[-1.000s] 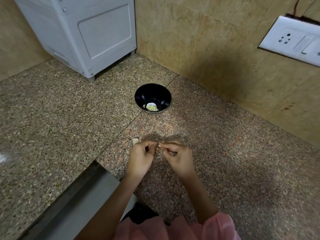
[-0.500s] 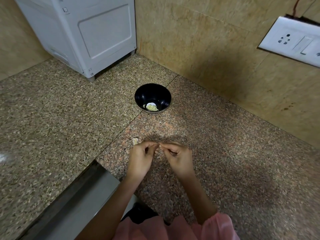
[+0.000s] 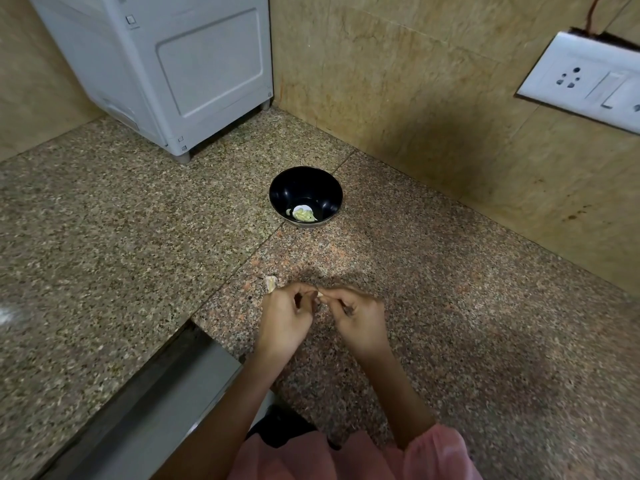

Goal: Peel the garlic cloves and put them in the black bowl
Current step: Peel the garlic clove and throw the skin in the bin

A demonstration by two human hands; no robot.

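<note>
Where left hand (image 3: 284,318) meets right hand (image 3: 360,322), a garlic clove (image 3: 320,295) sits pinched.

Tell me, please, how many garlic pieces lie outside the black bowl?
2: a loose piece on the counter by the left hand, and a pinched piece between it and the right hand. Hands may hide more.

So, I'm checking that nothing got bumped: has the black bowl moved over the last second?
No. The black bowl sits where it was, still over the countertop seam, with the same gap to the white appliance's foot.
</note>
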